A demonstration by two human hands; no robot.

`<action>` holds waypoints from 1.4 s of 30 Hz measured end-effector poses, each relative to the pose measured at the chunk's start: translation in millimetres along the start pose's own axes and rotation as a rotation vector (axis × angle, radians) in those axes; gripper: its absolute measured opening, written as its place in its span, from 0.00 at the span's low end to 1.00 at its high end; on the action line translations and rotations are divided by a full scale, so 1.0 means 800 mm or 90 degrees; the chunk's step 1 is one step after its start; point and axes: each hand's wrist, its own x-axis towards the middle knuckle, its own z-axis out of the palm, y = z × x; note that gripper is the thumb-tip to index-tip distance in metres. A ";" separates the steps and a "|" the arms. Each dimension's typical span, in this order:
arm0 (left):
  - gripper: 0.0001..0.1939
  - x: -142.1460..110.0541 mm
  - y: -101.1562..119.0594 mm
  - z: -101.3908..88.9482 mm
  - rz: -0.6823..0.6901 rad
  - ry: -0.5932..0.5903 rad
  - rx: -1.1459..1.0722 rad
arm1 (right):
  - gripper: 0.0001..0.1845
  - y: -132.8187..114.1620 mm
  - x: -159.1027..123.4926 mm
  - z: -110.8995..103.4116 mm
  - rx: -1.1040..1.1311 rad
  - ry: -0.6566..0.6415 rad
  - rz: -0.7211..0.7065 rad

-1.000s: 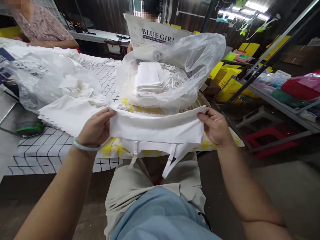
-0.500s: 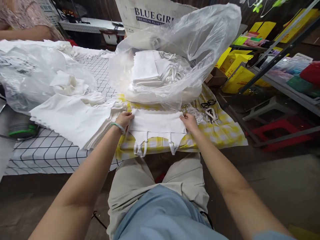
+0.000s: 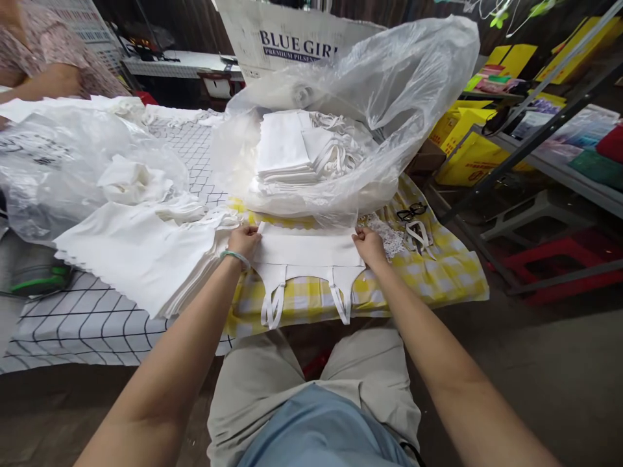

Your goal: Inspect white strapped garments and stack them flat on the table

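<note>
Over yellow cloth [image 3: 438, 275], arms [image 3: 438, 344] outstretched, left hand [image 3: 244, 242] and right hand [image 3: 370, 246] pinching white garment [image 3: 306, 250] at opposite ends

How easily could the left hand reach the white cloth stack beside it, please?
Probably yes: nothing visible separates the left hand from the white cloth stack, though that hand holds the white garment.

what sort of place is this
Likely a small garment workshop or packing area: a white strapped garment laid out, a white fabric stack in a clear plastic bag, and another white pile nearby.
</note>
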 end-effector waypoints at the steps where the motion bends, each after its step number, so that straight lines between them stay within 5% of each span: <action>1: 0.13 0.002 0.000 0.000 0.001 0.010 0.015 | 0.13 -0.002 -0.001 0.000 -0.021 0.005 -0.003; 10: 0.15 0.010 -0.006 0.000 0.081 0.044 0.202 | 0.13 -0.010 0.005 0.004 -0.135 -0.021 -0.007; 13: 0.18 0.000 0.000 0.002 0.189 0.047 0.305 | 0.19 -0.013 0.001 0.006 -0.199 0.020 -0.042; 16: 0.23 -0.009 0.002 0.009 0.330 -0.031 0.404 | 0.26 -0.017 -0.008 0.015 -0.270 0.078 -0.135; 20: 0.27 -0.020 -0.004 0.025 0.298 -0.162 0.500 | 0.28 -0.013 -0.008 0.029 -0.296 -0.058 -0.208; 23: 0.27 -0.053 -0.001 0.023 0.305 -0.163 0.486 | 0.30 -0.006 -0.003 0.029 -0.261 -0.138 -0.174; 27: 0.18 -0.127 0.016 -0.028 0.451 -0.106 0.265 | 0.28 -0.027 -0.021 0.023 -0.215 -0.032 -0.227; 30: 0.13 -0.150 0.015 -0.098 0.405 0.147 0.157 | 0.21 -0.077 -0.063 0.028 -0.038 -0.011 -0.277; 33: 0.15 -0.140 -0.005 -0.174 0.192 0.484 0.034 | 0.14 -0.151 -0.111 0.046 0.218 -0.181 -0.308; 35: 0.19 -0.141 -0.021 -0.203 0.065 0.579 -0.055 | 0.11 -0.209 -0.126 0.064 0.297 -0.258 -0.371; 38: 0.20 -0.178 -0.034 -0.188 0.023 0.518 -0.112 | 0.10 -0.305 -0.111 0.102 0.300 -0.262 -0.531; 41: 0.15 -0.226 -0.031 -0.133 -0.098 0.184 -0.334 | 0.12 -0.407 -0.072 0.155 0.197 -0.265 -0.693; 42: 0.17 -0.235 -0.028 -0.117 -0.163 0.152 -0.462 | 0.14 -0.441 -0.060 0.176 0.135 -0.281 -0.731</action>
